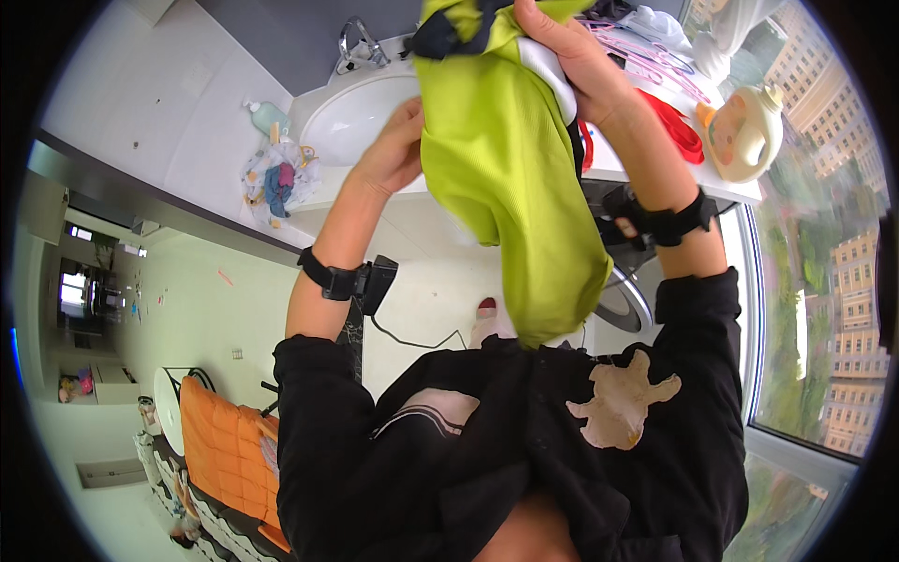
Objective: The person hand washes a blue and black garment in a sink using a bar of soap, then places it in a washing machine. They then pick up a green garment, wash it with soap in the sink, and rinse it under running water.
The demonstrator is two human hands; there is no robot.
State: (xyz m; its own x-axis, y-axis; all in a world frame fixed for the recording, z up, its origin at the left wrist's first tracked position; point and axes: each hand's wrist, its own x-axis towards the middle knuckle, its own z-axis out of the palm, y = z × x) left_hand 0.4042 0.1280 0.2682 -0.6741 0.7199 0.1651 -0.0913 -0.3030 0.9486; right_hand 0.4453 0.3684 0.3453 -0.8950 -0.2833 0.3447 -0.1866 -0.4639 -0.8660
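A yellow-green ribbed fabric garment (506, 161) with black and white parts hangs in front of me, above the counter edge and over my chest. My right hand (579, 67) grips its upper right side beside a white section, thumb in front. At the garment's left edge is my left hand (397, 147), its fingertips hidden behind the cloth, so its grip is unclear. Behind the garment lies a white oval washbasin (344, 123) with a chrome faucet (362, 46). Both forearms wear black straps with small devices.
Right on the counter are pink hangers (650, 60), a red cloth (671, 126) and a cream detergent jug (744, 133) by the window. Left are a pump bottle (268, 116) and a bag of small cloths (279, 184). A front-loading washer (625, 302) stands below. An orange padded cover (228, 449) is behind left.
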